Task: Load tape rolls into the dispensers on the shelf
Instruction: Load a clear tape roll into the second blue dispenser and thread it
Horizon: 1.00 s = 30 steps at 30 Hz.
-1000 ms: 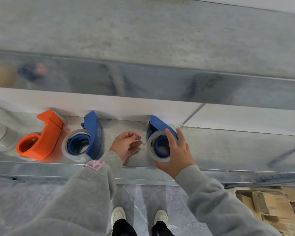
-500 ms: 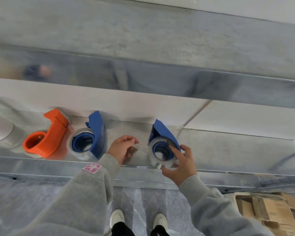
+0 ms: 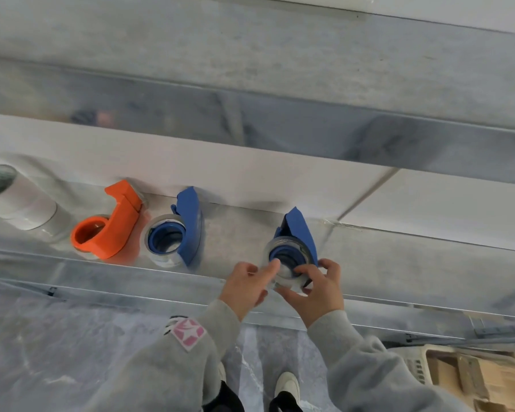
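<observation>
Left hand (image 3: 244, 288) moved across, joining right hand (image 3: 315, 288), both pinching tape roll (image 3: 284, 279), orange dispenser (image 3: 113, 230) well left

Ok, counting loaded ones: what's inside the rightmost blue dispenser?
A clear tape roll round the blue hub; the left hand and right hand cover its near side.

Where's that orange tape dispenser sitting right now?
In the head view, the orange dispenser sits on the metal shelf at left, between the stack of white tape rolls and a blue dispenser.
</observation>
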Tool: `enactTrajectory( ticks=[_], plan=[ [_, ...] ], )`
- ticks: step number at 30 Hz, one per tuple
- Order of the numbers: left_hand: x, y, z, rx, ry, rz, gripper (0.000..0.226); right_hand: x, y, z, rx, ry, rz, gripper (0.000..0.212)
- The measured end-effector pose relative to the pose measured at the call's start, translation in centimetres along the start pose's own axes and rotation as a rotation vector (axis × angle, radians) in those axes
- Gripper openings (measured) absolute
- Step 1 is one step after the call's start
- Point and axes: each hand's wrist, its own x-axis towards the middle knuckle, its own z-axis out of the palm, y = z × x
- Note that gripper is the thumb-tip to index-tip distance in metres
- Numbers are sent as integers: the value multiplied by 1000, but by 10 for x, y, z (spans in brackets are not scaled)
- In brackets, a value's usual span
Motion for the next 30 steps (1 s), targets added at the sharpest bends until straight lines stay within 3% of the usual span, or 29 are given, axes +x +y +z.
enactTrajectory(
  ticks=[5,12,16,21,26,28,30],
  plan=[
    [5,-10,10,261,168,151,57,-3,2,-6,14,-75,-50,64],
    [15,-8,7,267,119,163,74,7,10,-23,29,-107,-133,49],
    [25,-2,7,287,137,94,72,10,16,-27,17,-97,-231,45],
    [27,9,-6,201,15,7,67,9,20,-28,-13,-75,-278,46],
    [17,-8,-16,584,-50,235,119,10,20,-29,-23,-104,-255,42],
    [14,-19,-8,670,10,317,108,9,19,-28,-15,-101,-255,41],
    [15,-25,-4,683,126,412,71,9,18,-28,-13,-92,-244,40]
  ],
)
